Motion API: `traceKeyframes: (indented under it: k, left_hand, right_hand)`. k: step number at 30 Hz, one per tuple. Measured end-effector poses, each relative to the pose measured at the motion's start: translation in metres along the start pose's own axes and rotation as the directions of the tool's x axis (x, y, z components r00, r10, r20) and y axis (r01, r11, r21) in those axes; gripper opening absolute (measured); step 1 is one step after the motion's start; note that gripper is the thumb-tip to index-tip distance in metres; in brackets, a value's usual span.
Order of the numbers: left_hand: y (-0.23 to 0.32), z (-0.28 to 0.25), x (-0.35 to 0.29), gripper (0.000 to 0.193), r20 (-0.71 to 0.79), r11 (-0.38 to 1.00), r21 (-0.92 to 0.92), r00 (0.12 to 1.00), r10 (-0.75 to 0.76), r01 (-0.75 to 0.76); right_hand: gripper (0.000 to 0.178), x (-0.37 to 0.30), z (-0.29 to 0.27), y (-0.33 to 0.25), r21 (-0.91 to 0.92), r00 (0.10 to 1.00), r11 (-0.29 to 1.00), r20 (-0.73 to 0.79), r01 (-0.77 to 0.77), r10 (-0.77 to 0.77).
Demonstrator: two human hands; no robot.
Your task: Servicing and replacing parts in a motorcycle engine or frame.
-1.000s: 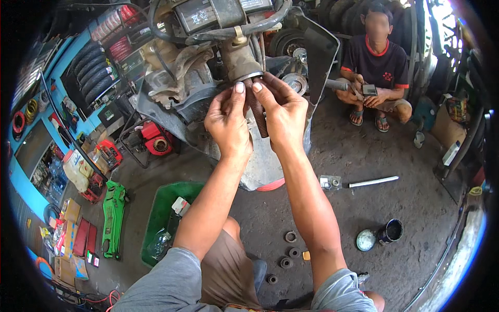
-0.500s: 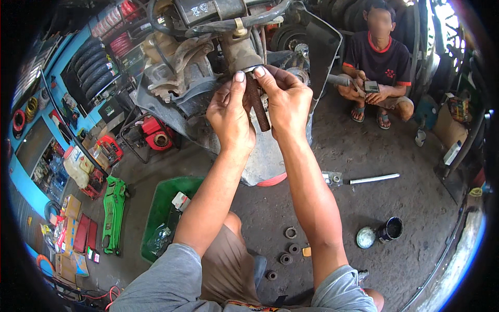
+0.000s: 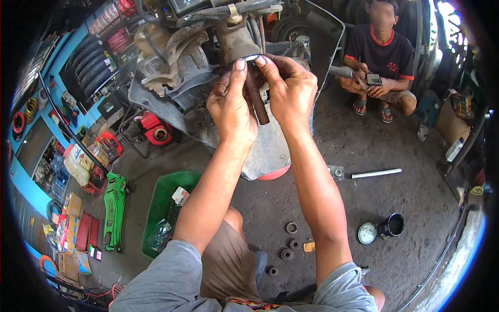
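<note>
Both of my hands reach up to the lower end of a dirty metal tube (image 3: pixel 233 41) on a vehicle frame. A shiny metal ring (image 3: pixel 253 57) sits against the tube's mouth. My left hand (image 3: pixel 232 104) is closed, its thumb at the ring's left side. Closed as well, my right hand (image 3: pixel 292 88) has its thumb on the ring's right side. A rusty brown threaded rod (image 3: pixel 256 101) hangs down from the tube through the ring, slanting between my palms. My other fingers are partly hidden behind the thumbs and the rod.
Several metal rings (image 3: pixel 287 254) lie on the dark floor below. A small dark can (image 3: pixel 393 225) stands right of them beside a round lid (image 3: pixel 367 233). A green bin (image 3: pixel 156 218) and a green floor jack (image 3: pixel 114 208) are left. Another person (image 3: pixel 382 52) squats at the far right.
My view has shifted slightly, and the tube appears a little higher and left. Both hands stay at the ring; more of its shiny edge shows between my thumbs.
</note>
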State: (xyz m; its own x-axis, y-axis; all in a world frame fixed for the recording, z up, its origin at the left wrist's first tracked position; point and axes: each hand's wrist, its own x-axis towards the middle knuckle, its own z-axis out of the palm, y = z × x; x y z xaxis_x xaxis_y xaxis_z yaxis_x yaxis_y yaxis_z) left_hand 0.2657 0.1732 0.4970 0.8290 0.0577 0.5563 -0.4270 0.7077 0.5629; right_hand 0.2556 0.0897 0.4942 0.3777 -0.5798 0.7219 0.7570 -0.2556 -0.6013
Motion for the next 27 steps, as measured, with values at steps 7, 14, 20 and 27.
traceKeyframes:
  k: [7,14,20,27]
  left_hand:
    - [-0.004,-0.01,0.011,0.013,-0.007,0.995,-0.094,0.999,-0.039,0.038]
    - [-0.004,-0.015,0.004,0.016,0.039,0.985,-0.148,0.996,-0.086,0.09]
    - [-0.002,-0.015,0.004,0.026,0.049,0.994,-0.086,0.997,-0.06,0.064]
    - [0.002,-0.015,0.006,0.026,0.092,0.985,-0.131,0.991,-0.099,0.11]
  right_hand:
    - [0.019,0.007,0.003,0.001,-0.059,0.991,0.99,0.022,0.131,-0.13]
    - [0.017,0.001,0.001,0.012,0.027,0.996,0.996,0.029,0.088,-0.089]
    - [0.013,-0.001,0.001,0.013,0.025,0.995,0.994,0.003,0.105,-0.105]
    - [0.008,0.002,0.007,0.013,-0.068,0.954,0.954,-0.049,0.293,-0.296]
